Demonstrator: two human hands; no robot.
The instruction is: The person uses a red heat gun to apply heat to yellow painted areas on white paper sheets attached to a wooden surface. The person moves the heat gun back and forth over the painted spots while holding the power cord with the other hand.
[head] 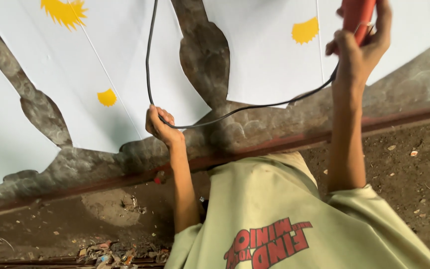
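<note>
Two bare hands are reaching out over a stained, grey work surface [210, 60] where pale cut sheets are lying. The left hand [159, 124] is curling shut around a black cord [149, 60], which is running up and out of the top of the view and also sweeping across in a low loop toward the right hand [359, 52]. That right hand is wrapping its fingers around a red handle [357, 15] of some tool, raised at the upper right; what the tool is I cannot tell, since its top is cut off. My worry is the slack cord: it is sagging close over the sheets, and a tug from either hand could drag it across them and shift or crease one. The nearest white sheet [269, 55] is lying between the hands, bearing a ragged-edged yellow sun shape [305, 31]; a second white sheet [75, 74] to the left is carrying two similar yellow marks, one near its top, one lower. The person's pale green shirt [274, 214] is showing red block print at the bottom.
</note>
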